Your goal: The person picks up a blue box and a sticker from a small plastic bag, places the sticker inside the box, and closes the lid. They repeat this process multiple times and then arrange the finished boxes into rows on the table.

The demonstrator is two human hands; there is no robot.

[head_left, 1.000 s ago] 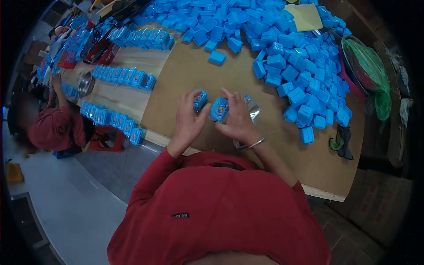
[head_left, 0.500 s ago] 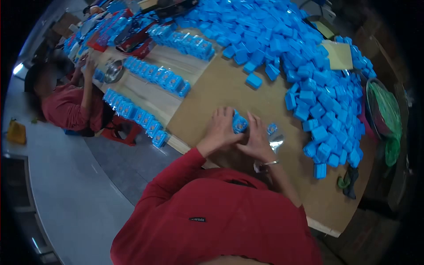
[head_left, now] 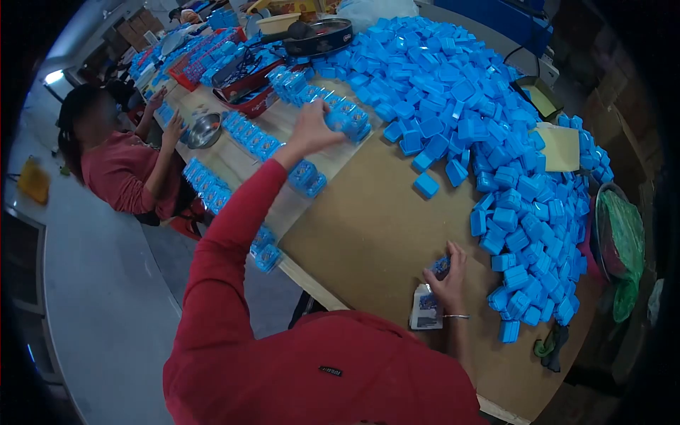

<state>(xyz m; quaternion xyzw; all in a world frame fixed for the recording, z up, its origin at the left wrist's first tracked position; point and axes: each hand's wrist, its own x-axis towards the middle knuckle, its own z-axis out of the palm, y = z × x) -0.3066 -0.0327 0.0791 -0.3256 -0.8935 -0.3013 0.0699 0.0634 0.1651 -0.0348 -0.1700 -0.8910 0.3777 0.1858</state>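
Observation:
My left hand (head_left: 312,133) is stretched out to the far row, its thumb and fingers round a blue plastic box (head_left: 345,122) at the end of that row. Part of the box is hidden behind the fingers. Low on the brown board, my right hand (head_left: 449,282) has its thumb and fingers closed about a small blue printed label (head_left: 440,266). Just below them lies a white packet with a dark printed patch (head_left: 426,310), partly beside the wrist.
A large heap of blue boxes (head_left: 460,106) covers the right and back of the brown board (head_left: 361,219). Rows of labelled boxes (head_left: 248,134) stand to the left. A co-worker (head_left: 127,163) sits at the left by a metal bowl (head_left: 205,131). A yellow pad (head_left: 558,149) rests on the heap.
My hands have parted from round one blue box. The left has carried it forward and left to the far row; the right has moved to the small label. The view has shifted.

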